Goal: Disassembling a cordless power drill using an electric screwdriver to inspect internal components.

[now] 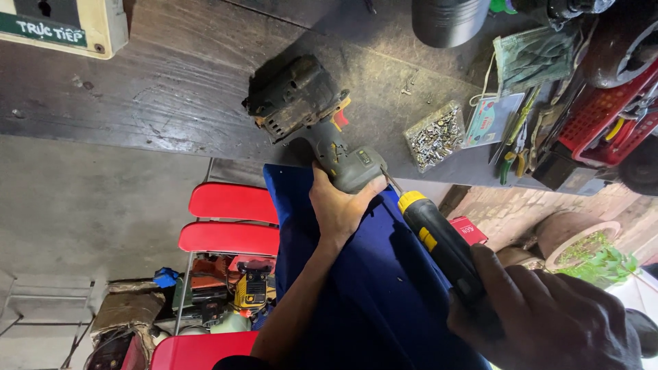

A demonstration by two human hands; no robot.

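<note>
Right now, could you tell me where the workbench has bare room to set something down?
Free: the dark bench top left of the drill body, up to the wall box. Crowded: right of the clear box of screws, with pliers and red basket.

A worn grey cordless drill body lies on the bench edge, a black-and-yellow screwdriver tip against its grip.

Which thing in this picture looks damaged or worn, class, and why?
The drill, held at its grip by the left hand over the bench: its casing is grimy and scuffed. The right hand points a screwdriver at the grip's base.
</note>
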